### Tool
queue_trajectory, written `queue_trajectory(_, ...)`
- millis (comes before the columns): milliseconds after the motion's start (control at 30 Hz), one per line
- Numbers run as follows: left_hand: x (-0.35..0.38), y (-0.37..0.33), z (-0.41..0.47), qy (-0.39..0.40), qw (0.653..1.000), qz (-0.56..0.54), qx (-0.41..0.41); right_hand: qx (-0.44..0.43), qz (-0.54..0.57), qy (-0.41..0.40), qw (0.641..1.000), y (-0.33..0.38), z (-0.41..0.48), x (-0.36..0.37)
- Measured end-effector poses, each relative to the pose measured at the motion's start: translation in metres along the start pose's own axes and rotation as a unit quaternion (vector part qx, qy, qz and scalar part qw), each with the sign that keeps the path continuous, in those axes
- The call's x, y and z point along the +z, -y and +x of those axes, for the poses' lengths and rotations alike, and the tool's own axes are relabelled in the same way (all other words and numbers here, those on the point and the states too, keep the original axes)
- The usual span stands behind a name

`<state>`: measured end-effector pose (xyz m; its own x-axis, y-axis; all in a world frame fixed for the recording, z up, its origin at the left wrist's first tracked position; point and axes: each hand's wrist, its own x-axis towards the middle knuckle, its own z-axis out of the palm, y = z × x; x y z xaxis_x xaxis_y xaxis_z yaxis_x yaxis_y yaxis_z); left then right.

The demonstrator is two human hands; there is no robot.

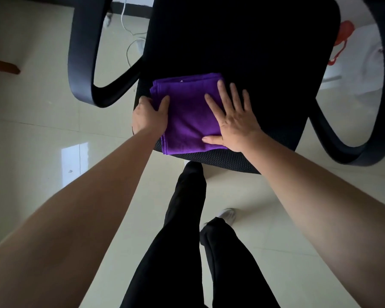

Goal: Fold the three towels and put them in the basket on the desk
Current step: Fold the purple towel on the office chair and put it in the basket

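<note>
A folded purple towel [188, 112] lies on the front left part of a black office chair seat [265, 103]. My left hand [150, 114] grips the towel's left edge, thumb on top and fingers under the fold. My right hand [233, 120] lies flat on the towel's right side with its fingers spread, pressing it onto the seat. Only this one towel shows. No basket or desk is in view.
The chair's black armrests curve at the left [82, 63] and right [351, 150]. My legs in black trousers [187, 230] stand in front of the seat on pale floor tiles. A white cable [129, 50] and a white bag with red print [351, 52] lie behind.
</note>
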<state>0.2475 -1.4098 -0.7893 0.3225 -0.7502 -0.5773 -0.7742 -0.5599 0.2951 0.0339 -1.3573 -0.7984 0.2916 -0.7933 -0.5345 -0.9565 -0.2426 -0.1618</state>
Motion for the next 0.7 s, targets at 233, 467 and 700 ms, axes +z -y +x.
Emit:
queue_trajectory(233, -0.003, 0.001, -0.018, 0.059, 0.992, -0.091, -0.056, 0.226, 0.446, -0.066, 0.864, 0.013, -0.016, -0.008)
queue_trajectory(467, -0.008, -0.004, -0.037, 0.09, 0.985, -0.144, -0.02, 0.265, 0.542, 0.003, 0.798, 0.012, -0.01, -0.011)
queue_trajectory(700, -0.03, -0.02, -0.086, 0.237, 0.927, -0.288, 0.027, 0.24, 0.695, 0.002, 0.678, -0.015, -0.094, -0.041)
